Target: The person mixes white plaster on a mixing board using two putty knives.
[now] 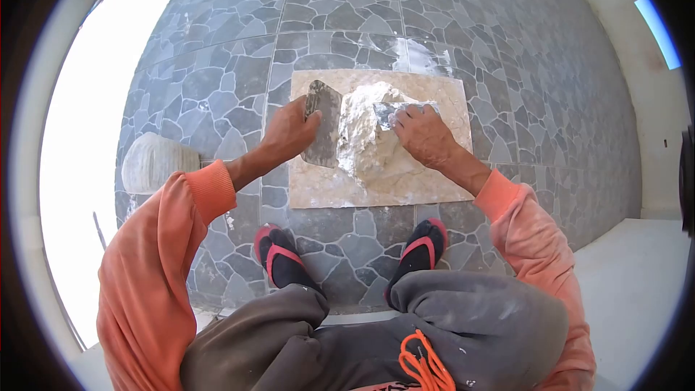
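Note:
A mound of wet white plaster point(365, 148) lies on a square beige tile point(441, 188). My left hand point(289, 130) is closed around the dark handle of a flat, worn plastering trowel point(326, 134), whose plate stands against the left side of the mound. On the other side, my right hand point(427, 137) grips a plaster-smeared scraper point(384, 111) over the top right of the mound. Its handle is mostly hidden under my fingers.
Grey stone-patterned floor tiles point(347, 0) surround the beige tile. A white smear point(420, 58) marks the floor behind it. A rounded, pale, ribbed object point(156, 163) sits at left. My feet in pink-strapped flip-flops point(279, 253) are just in front.

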{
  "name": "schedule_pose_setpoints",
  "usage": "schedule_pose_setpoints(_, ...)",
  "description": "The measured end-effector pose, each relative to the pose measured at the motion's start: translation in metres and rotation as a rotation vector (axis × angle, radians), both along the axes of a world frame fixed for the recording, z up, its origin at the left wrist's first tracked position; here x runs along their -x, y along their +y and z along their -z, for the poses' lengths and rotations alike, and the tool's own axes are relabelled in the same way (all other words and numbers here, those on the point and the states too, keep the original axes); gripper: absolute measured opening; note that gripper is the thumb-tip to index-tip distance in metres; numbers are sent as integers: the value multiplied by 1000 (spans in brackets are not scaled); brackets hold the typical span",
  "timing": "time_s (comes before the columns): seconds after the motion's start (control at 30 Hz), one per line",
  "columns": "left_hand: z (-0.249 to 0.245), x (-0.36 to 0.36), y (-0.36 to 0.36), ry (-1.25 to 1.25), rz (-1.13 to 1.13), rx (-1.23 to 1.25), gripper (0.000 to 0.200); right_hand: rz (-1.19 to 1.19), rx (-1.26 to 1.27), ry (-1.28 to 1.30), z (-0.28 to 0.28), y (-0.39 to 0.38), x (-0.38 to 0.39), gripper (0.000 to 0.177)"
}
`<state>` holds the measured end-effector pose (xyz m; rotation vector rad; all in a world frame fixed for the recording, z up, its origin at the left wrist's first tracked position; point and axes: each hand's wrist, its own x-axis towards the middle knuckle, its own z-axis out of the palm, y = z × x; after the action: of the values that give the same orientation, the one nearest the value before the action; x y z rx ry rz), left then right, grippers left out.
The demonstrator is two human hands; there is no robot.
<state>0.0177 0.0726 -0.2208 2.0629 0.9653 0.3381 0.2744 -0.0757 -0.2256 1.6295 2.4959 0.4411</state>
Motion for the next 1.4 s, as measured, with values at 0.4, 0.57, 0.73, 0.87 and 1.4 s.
schedule_pose_setpoints(0.4, -3, 14, -16, -34, 33, -4, 30, 57, 168, -42, -6, -4, -24, 9)
schedule_pose_setpoints(0.57, -4, 10, -19, -61, 20, 37, 31, 1, 222, -88, 45, -3, -16, 11)
schedule_pose_setpoints(0.73, -8, 10, -20, -43, 10, 57, 32, 3, 508, -110, 16, -8, -36, 11)
schedule_pose_setpoints(0.87, 3, 13, -16, -3, -9, 80, 32, 45, 185, -54, -9, 6, -37, 10)
schedule_pose_setpoints(1.4, 18, 19, -6, -4, 6, -23, 32, -87, 317, -30, 12, 30, 15, 10)
